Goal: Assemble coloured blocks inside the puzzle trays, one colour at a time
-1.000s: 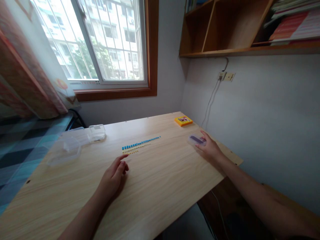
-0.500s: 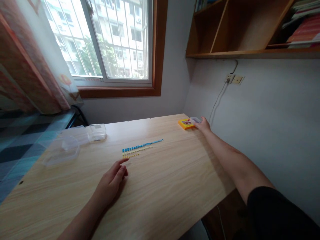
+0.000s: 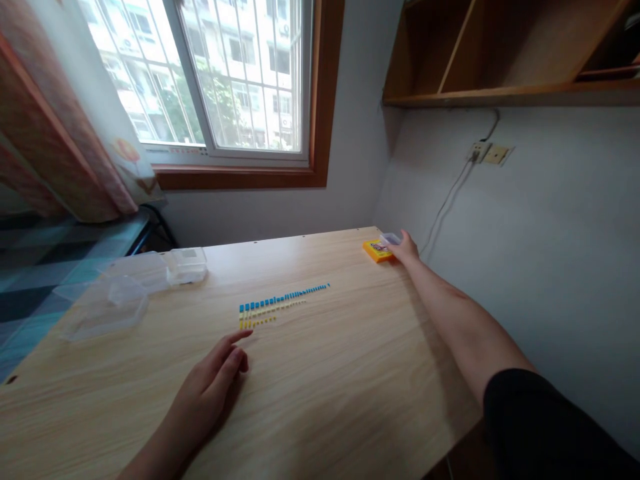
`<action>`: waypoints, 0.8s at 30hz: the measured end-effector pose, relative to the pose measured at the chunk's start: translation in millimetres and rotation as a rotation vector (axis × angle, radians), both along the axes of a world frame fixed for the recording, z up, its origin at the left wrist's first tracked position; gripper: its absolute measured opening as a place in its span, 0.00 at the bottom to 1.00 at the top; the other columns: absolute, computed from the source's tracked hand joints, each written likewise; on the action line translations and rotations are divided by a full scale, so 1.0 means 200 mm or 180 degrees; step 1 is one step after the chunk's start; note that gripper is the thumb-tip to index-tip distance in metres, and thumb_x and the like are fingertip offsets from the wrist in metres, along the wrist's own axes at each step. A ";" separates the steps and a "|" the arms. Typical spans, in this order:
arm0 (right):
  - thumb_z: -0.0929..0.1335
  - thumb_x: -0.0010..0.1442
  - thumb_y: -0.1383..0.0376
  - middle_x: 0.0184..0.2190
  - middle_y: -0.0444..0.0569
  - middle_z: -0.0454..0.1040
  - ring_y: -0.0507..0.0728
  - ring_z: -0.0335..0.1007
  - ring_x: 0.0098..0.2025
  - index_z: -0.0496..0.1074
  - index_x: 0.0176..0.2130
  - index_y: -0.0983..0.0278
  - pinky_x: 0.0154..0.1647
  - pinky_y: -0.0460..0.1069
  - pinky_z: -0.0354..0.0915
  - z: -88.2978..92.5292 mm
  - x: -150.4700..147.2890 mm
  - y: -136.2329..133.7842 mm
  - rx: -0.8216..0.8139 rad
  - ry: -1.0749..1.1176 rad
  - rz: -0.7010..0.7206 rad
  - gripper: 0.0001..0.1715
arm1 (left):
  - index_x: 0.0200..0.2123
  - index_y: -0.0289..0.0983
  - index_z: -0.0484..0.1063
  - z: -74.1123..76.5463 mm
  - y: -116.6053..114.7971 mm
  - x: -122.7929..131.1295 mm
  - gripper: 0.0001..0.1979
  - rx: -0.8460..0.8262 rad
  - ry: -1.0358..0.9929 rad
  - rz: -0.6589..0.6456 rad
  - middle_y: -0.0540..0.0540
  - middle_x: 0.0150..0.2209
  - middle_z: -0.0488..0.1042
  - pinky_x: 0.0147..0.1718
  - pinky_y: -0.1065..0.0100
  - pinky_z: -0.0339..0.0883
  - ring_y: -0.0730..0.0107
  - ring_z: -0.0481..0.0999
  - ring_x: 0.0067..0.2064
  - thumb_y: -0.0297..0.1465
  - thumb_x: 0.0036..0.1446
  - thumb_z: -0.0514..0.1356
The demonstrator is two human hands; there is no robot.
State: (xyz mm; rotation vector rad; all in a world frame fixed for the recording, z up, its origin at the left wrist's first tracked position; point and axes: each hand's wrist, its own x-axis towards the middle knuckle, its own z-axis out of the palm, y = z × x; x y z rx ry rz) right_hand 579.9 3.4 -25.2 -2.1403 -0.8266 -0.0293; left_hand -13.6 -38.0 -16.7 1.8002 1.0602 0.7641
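Observation:
My right hand (image 3: 405, 251) is stretched to the far right corner of the table. Its thumb and fingers grip a small clear plastic box (image 3: 389, 238), which sits over the edge of a flat yellow box with a printed top (image 3: 375, 251). My left hand (image 3: 216, 373) rests on the wood, index finger extended and the others loosely bent, holding nothing. Just beyond that fingertip lies a short row of small yellow pieces (image 3: 257, 322). Behind it run a row of pale yellow pieces (image 3: 273, 309) and a longer row of blue pieces (image 3: 280, 297).
Clear plastic containers (image 3: 107, 310) stand at the table's left side, with a smaller clear box (image 3: 187, 265) beside them. The wooden tabletop (image 3: 310, 387) meets the wall at the right. A cable (image 3: 447, 193) hangs from a socket, below a wooden shelf (image 3: 500, 93).
The view has shifted slightly, so the rows and left hand appear lower. My right hand stays on the clear box at the yellow box; my left hand keeps about the same pose.

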 end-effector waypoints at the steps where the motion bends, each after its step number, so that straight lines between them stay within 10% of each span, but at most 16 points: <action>1: 0.77 0.49 0.58 0.66 0.63 0.66 0.72 0.65 0.66 0.59 0.69 0.65 0.67 0.63 0.62 -0.01 0.00 0.00 0.0001 -0.0022 0.0027 0.55 | 0.57 0.40 0.73 0.00 0.00 0.00 0.31 -0.0008 0.0019 0.0002 0.48 0.28 0.75 0.27 0.67 0.67 0.62 0.74 0.28 0.55 0.62 0.54; 11: 0.78 0.46 0.51 0.66 0.65 0.65 0.73 0.64 0.67 0.55 0.72 0.65 0.65 0.64 0.64 -0.01 0.01 -0.02 -0.0061 -0.0012 0.0148 0.63 | 0.55 0.41 0.75 0.01 -0.01 0.00 0.31 0.0055 0.0106 0.0034 0.47 0.26 0.75 0.27 0.66 0.67 0.61 0.74 0.28 0.56 0.62 0.54; 15: 0.69 0.59 0.46 0.67 0.67 0.63 0.73 0.60 0.68 0.55 0.72 0.66 0.67 0.66 0.59 0.01 -0.02 -0.06 0.0120 -0.0199 -0.0073 0.52 | 0.54 0.41 0.76 0.01 -0.01 0.01 0.30 0.0051 0.0018 0.0109 0.48 0.26 0.75 0.26 0.67 0.66 0.62 0.73 0.27 0.56 0.61 0.55; 24: 0.66 0.62 0.52 0.73 0.59 0.54 0.69 0.45 0.75 0.55 0.71 0.61 0.73 0.67 0.43 0.01 -0.31 -0.44 0.0357 -0.1219 0.0394 0.44 | 0.53 0.38 0.75 0.03 -0.02 0.03 0.26 0.0137 0.0099 0.0016 0.48 0.27 0.75 0.28 0.67 0.66 0.64 0.74 0.29 0.49 0.64 0.52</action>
